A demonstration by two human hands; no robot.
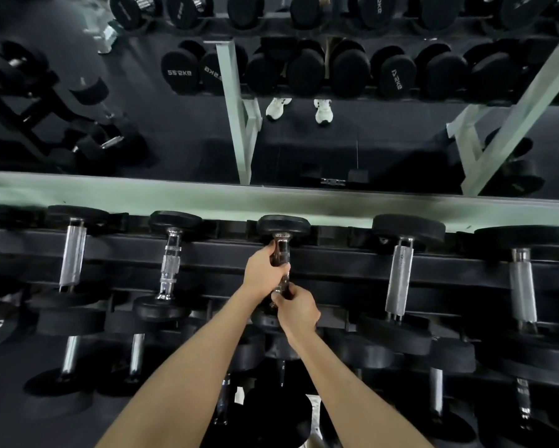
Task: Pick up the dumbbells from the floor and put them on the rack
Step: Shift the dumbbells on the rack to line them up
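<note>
- Dumbbell (283, 225) lies across the top tier of the rack (336, 265), its far head at the back edge, in line with its neighbours (399, 279).
- Left hand (261, 267) is wrapped round the far part of the handle and right hand (297, 308) is clamped on the near part. Two hands probably share the weight.
- Judged: it is being seated in its slot.

Your dumbbell (283, 225) lies on the rack (336, 263), between a left neighbour (170, 263) and a right neighbour (399, 279). Your left hand (262, 266) holds the handle's far part and your right hand (299, 310) the near part. A mirror (304, 150) stands behind the rack.
</note>
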